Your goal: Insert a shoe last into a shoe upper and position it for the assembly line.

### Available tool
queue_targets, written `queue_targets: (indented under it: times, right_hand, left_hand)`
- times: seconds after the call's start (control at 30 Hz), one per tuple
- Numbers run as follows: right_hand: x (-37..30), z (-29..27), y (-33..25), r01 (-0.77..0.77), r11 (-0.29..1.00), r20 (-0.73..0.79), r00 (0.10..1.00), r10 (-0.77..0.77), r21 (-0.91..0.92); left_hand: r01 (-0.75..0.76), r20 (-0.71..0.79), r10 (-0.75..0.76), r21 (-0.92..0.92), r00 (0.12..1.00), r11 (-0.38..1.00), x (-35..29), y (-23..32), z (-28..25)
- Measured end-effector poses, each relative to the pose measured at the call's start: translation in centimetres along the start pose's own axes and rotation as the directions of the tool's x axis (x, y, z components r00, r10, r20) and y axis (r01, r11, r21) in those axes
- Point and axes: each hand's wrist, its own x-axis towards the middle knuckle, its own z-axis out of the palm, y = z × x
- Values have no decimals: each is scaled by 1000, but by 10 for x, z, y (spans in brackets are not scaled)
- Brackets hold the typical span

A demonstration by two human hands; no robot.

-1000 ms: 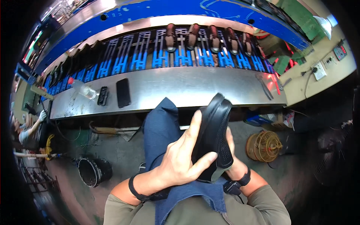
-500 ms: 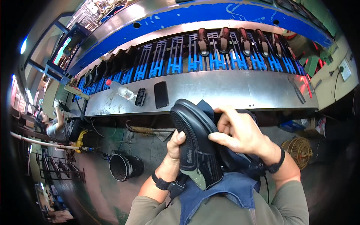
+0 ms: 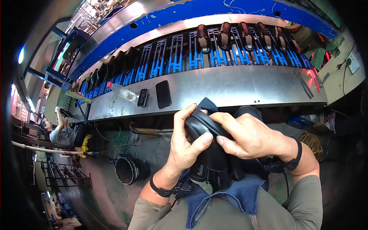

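In front of my chest, above a dark blue apron [image 3: 230, 193], is a black leather shoe [image 3: 212, 163]. My left hand [image 3: 184, 143] is closed round its far end, with the thumb pressed on the side. Bent over the same end from the other side, my right hand [image 3: 245, 136] presses thumb and fingertips against the shoe's edge. A dark pointed flap [image 3: 207, 105] stands up between my hands, and I cannot tell what it belongs to. The fingers hide most of the shoe's far end. Its near end rests low against the apron.
Beyond my hands runs a metal bench [image 3: 211, 86] with a phone [image 3: 163, 94], a small black case [image 3: 143, 97], a clear bottle [image 3: 124, 92] and pliers [image 3: 304, 85]. Shoes [image 3: 225, 36] lie on a blue rack behind it. A black bucket [image 3: 130, 170] stands on the floor; a person [image 3: 61, 132] is far left.
The shoe has turned, so its patterned sole is largely out of sight. My left hand has moved from the sole's side up round the far end, closer to my right hand.
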Motion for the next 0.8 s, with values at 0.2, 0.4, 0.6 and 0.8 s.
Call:
queue_targets:
  times: [0.2,0.4,0.6,0.8]
  right_hand:
    - [-7,10,24,-65,856,-15,996,85,513]
    - [-9,19,-19,-48,987,5,999,50,-154]
    - [-34,46,-32,-245,927,11,966,259,-283]
    - [-132,81,-39,-151,881,45,981,191,-449]
  left_hand:
    - [-114,-26,113,-56,993,992,-4,-4,5]
    - [23,-34,-26,-101,999,995,-7,-21,7]
    - [146,-112,-174,-222,978,964,-6,-33,12]
    - [405,329,-237,-778,914,481,0,-101,-5]
